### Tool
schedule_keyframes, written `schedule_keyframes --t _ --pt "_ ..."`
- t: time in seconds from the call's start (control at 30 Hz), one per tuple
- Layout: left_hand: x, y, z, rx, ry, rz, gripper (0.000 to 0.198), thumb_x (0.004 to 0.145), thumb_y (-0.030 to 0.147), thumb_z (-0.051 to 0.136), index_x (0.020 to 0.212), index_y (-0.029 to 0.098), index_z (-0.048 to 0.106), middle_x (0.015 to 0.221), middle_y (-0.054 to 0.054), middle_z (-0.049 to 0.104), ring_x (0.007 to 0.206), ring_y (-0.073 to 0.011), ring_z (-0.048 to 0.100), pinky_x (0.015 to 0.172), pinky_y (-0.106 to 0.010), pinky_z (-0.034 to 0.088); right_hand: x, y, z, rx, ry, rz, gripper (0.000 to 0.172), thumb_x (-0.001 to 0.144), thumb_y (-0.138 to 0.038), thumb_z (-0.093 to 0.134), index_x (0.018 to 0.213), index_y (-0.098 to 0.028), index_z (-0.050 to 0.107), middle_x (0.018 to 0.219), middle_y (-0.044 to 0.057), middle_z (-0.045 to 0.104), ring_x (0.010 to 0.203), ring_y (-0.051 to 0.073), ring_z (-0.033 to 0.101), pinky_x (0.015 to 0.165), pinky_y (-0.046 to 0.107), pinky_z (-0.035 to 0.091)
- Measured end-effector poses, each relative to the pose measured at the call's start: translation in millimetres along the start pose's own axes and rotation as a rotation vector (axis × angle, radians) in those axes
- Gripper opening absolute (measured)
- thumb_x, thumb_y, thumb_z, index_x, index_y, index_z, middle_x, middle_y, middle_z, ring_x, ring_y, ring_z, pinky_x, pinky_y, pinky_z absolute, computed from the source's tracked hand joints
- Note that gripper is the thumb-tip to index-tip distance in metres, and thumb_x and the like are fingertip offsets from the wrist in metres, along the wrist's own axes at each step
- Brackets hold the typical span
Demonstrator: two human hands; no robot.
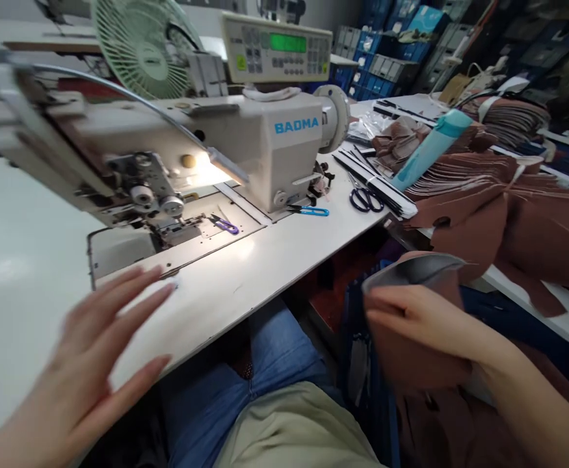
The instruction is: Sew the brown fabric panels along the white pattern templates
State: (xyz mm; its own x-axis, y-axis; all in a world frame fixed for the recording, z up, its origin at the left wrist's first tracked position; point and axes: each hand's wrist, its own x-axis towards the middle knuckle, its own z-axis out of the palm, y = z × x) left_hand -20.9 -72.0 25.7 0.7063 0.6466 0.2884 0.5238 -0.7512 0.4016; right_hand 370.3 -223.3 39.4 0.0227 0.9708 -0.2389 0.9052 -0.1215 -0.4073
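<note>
My left hand (101, 344) hovers over the white sewing table (245, 273), fingers apart and nothing in them. Just beyond its fingertips is the needle area of the sewing machine (289, 156), lit by a small lamp (228, 166). At the right, my right hand (415, 318) grips the edge of a brown fabric piece (411, 364) with a grey underside. That piece hangs off the table, above more brown pieces in a blue crate (367, 370). Purple thread snips (224, 224) lie on the machine bed, and blue thread snips (311, 210) lie beside the machine body.
Dark-handled scissors (366, 200) lie near bundled black and white strips (379, 188). Stacked brown pieces (479, 188) and a turquoise bottle (433, 149) occupy the right side. A green fan (142, 55) and a control panel (278, 49) stand behind the machine.
</note>
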Motion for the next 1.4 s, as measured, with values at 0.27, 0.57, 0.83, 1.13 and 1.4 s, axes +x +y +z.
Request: schedule_keyframes --t 0.27,0.57,0.83,1.13,1.4 --pt "-7 -10 7.6 -0.385 -0.087 -0.265 0.059 0.097 0.052 0.007 0.147 0.027 0.026 0.152 -0.004 0.030 0.140 -0.0277 0.027 0.111 -0.047 0.031 60 -139 -24 0.524 -0.659 -1.005 0.026 0.093 -0.027 0.045 0.095 -0.019 0.070 0.121 0.007 0.065 0.087 0.012 0.068 0.077 0.017 0.049" --pt "-80 -26 -11.6 -1.189 -0.310 -0.641 0.083 0.074 0.085 0.035 0.120 0.020 0.059 0.114 -0.010 0.066 0.105 -0.0328 0.061 0.085 -0.043 0.052 146 -139 54 0.974 -0.625 -0.194 0.048 0.084 -0.046 0.060 0.127 -0.026 0.057 0.117 0.006 0.067 0.100 0.024 0.067 0.087 0.042 0.054" --pt "-51 -88 -49.6 0.363 -0.283 -0.798 0.029 0.087 0.015 0.037 0.103 0.017 0.061 0.098 -0.010 0.067 0.086 -0.0269 0.063 0.072 -0.036 0.048 167 -146 98 0.270 -0.245 -0.649 0.045 0.094 -0.023 0.035 0.136 -0.032 0.048 0.122 0.007 0.063 0.108 0.025 0.060 0.092 0.048 0.049" --pt "5 -137 -22.9 0.716 -0.077 -0.687 0.044 0.092 0.010 0.035 0.136 0.009 0.039 0.126 -0.018 0.054 0.120 -0.0275 0.047 0.101 -0.043 0.029 215 -211 107 -0.318 -0.101 -1.218 0.044 0.095 -0.033 0.044 0.138 -0.029 0.045 0.152 0.006 0.032 0.137 0.026 0.033 0.105 0.046 0.038" --pt "-66 -37 -32.4 0.304 -0.065 0.010 0.027 0.096 0.034 0.043 0.085 0.020 0.063 0.068 -0.001 0.059 0.063 -0.0151 0.051 0.065 -0.029 0.038 260 -250 155 -0.340 0.033 -1.071 0.047 0.098 -0.043 0.036 0.143 -0.029 0.039 0.152 0.008 0.029 0.140 0.026 0.027 0.108 0.047 0.031"
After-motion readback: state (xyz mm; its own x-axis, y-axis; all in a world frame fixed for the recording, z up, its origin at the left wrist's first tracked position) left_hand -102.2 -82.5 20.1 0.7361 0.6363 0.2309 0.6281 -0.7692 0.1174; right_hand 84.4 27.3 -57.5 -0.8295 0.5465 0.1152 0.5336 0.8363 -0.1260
